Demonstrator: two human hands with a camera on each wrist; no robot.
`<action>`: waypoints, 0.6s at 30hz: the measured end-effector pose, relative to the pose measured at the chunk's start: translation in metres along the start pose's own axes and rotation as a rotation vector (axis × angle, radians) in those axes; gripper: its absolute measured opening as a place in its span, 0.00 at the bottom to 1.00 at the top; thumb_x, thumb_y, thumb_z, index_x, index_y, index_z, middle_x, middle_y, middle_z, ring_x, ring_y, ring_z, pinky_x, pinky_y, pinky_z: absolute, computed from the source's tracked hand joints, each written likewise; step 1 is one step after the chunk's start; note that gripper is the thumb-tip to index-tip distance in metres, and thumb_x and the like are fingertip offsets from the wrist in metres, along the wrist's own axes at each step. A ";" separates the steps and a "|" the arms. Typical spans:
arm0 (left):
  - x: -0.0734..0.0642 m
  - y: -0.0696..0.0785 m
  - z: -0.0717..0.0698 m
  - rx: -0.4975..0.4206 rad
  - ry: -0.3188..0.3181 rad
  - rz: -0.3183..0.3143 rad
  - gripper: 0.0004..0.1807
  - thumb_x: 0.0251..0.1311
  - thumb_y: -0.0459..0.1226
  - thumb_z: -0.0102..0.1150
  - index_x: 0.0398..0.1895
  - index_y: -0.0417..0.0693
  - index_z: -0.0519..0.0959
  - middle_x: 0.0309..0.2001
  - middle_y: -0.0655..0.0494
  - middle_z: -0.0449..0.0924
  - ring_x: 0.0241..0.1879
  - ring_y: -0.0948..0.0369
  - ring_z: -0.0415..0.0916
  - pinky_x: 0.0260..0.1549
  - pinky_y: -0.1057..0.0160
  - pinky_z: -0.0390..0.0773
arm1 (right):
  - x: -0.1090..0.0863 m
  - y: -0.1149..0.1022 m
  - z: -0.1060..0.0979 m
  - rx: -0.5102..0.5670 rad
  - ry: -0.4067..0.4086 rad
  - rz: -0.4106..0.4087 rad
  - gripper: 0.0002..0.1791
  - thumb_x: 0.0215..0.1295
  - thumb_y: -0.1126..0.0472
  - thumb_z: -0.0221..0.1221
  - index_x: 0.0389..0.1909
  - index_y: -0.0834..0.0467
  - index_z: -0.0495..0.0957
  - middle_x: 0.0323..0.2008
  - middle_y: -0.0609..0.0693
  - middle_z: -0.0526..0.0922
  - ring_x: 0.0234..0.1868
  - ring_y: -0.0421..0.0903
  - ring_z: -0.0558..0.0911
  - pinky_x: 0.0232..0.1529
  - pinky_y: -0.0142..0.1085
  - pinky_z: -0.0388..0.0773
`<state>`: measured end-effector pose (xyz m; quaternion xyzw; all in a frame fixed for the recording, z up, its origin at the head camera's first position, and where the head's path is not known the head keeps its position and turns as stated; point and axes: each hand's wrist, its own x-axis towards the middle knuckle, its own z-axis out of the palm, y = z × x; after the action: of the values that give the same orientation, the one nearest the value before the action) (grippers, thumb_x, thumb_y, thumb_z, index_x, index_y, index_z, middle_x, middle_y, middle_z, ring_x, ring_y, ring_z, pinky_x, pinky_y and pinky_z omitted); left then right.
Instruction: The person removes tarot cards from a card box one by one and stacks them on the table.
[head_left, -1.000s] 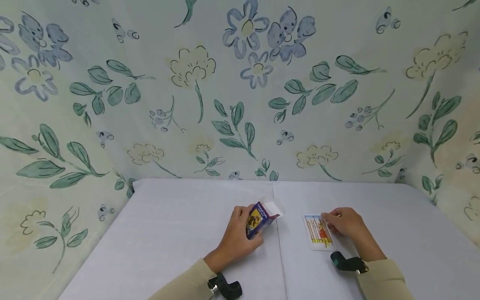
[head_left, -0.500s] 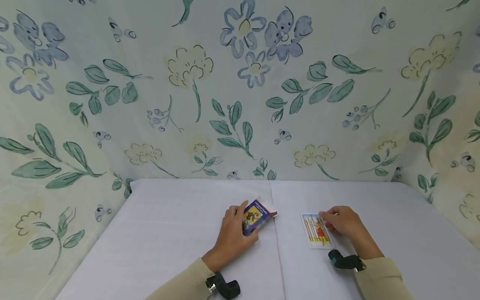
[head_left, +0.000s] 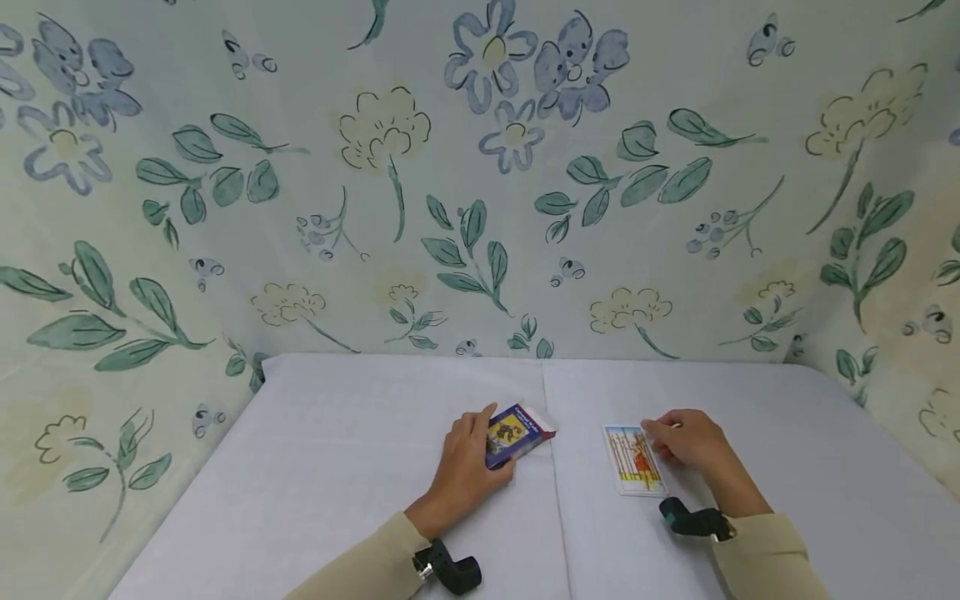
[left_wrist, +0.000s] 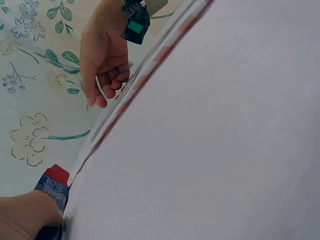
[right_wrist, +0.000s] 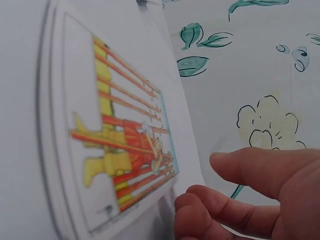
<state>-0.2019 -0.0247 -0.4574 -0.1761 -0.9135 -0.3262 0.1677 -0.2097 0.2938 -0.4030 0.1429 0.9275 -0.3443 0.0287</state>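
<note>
In the head view my left hand point(head_left: 465, 462) grips a small blue card box point(head_left: 516, 435) with a yellow picture, thumb on the near side and fingers on the far side. The box lies tilted low over the table, its flap end pointing right. A red end flap point(left_wrist: 58, 174) stands out in the left wrist view. To the right, a stack of illustrated cards point(head_left: 634, 461) lies face up, the top one showing a red figure among upright staves. My right hand point(head_left: 692, 440) hovers at the stack's upper right corner, its loosely curled fingers point(right_wrist: 245, 212) and thumb apart, nothing between them.
A white cloth covers the table point(head_left: 360, 433), with a crease running front to back between box and cards. Floral fabric point(head_left: 480, 183) hangs behind the table and at both sides. Each wrist wears a black camera mount, one at the left wrist point(head_left: 450, 571).
My left hand has lowered the card box flatter towards the table, so its white flap shows less. The right hand has stayed by the card stack.
</note>
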 end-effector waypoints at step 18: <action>0.000 0.001 -0.001 0.016 -0.053 -0.024 0.42 0.51 0.47 0.67 0.69 0.48 0.62 0.55 0.53 0.69 0.49 0.59 0.64 0.50 0.55 0.67 | 0.000 0.000 -0.003 0.024 0.006 -0.033 0.22 0.67 0.52 0.56 0.44 0.71 0.74 0.25 0.55 0.78 0.27 0.48 0.75 0.26 0.32 0.73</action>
<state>-0.2013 -0.0250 -0.4564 -0.1723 -0.9223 -0.3160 0.1409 -0.2091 0.2956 -0.4012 0.1287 0.9256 -0.3554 0.0186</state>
